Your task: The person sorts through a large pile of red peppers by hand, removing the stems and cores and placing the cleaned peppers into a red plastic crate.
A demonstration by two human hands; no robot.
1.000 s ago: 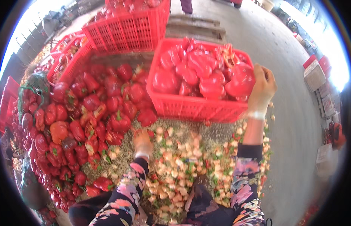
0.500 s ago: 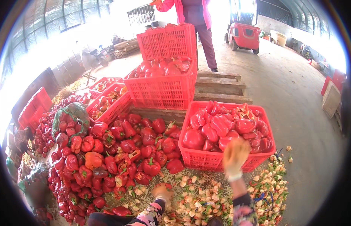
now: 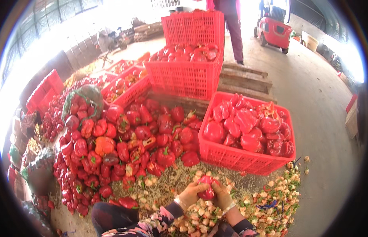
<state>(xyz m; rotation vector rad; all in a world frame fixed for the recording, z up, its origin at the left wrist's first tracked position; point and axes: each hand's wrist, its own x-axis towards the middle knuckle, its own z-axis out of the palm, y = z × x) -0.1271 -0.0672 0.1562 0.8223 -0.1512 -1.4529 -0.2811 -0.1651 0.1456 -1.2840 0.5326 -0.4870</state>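
Between my two gloved hands is a red bell pepper (image 3: 207, 189), held above the floor scraps. My left hand (image 3: 190, 194) grips its left side with the fingers wrapped round it. My right hand (image 3: 222, 197) closes on it from the other side; whether that hand also has a tool in it is hidden. Beyond them stands a red plastic crate (image 3: 247, 160) full of glossy red peppers, some cut open. To the left spreads a large heap of whole peppers (image 3: 142, 132), mostly red with an orange one (image 3: 104, 145) among them.
Cut cores and seeds (image 3: 277, 201) cover the floor around my hands. Stacked red crates (image 3: 180, 77) of peppers stand behind, by a wooden pallet (image 3: 247, 81). A green net bag (image 3: 83, 103) lies on the heap. A person (image 3: 233, 31) stands behind the crates; a red vehicle (image 3: 274, 32) is farther back.
My right hand has come down from the front of the crate to meet my left hand. Both now hold a red pepper. The whole view has shifted slightly.
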